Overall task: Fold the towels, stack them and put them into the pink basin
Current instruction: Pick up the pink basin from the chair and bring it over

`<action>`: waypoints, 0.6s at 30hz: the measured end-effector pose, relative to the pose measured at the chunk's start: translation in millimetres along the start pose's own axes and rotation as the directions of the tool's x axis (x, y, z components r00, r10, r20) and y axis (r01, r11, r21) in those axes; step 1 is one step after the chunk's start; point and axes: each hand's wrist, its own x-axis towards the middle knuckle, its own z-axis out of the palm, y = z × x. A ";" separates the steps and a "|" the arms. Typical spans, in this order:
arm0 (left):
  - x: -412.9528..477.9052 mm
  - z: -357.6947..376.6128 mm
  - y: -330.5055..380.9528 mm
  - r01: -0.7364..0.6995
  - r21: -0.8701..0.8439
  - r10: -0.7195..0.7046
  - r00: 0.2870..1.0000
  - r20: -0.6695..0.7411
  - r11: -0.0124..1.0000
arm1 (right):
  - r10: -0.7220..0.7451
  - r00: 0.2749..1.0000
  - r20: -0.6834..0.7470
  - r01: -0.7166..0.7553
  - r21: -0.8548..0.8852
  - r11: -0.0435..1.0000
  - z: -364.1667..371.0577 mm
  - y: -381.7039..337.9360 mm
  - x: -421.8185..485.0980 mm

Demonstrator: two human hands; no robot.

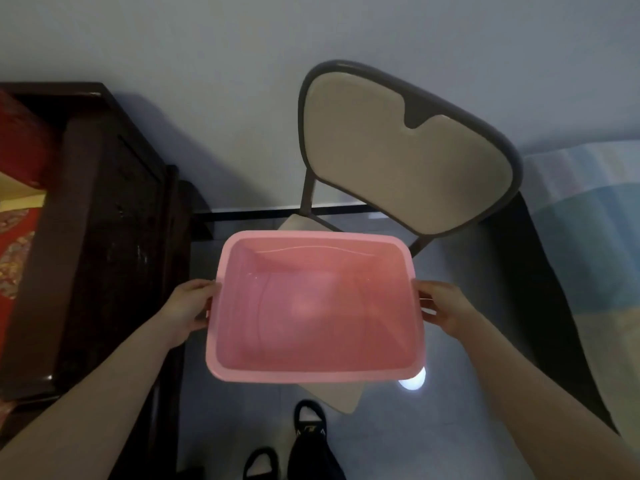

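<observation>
Basin [313,306], pink, grasped at its two short rims: left hand [188,308] on one side, right hand [441,306] on the other, above a chair [405,157] seat.

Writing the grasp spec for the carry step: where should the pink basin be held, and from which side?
Grip the pink basin by the out-turned rim at its two short ends, one hand from each side. It is wide and rectangular, so a one-sided hold would likely tip it. The left hand and right hand hold it there.
</observation>
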 end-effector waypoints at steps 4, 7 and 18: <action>-44.4 -28.8 21.6 -0.100 -0.077 0.106 0.991 0.078 0.992 | -0.089 0.987 0.131 0.089 0.007 0.996 -13.0 -35.0 -34.7; -82.8 -56.9 37.9 -0.184 -0.138 0.194 0.979 0.067 0.973 | -0.115 0.966 0.233 0.112 0.025 0.993 -14.6 -68.1 -66.5; -264.1 -203.1 2.3 -0.444 -0.366 0.384 0.895 -0.229 0.818 | -0.335 0.790 0.514 0.415 -0.045 0.909 88.1 -163.3 -236.5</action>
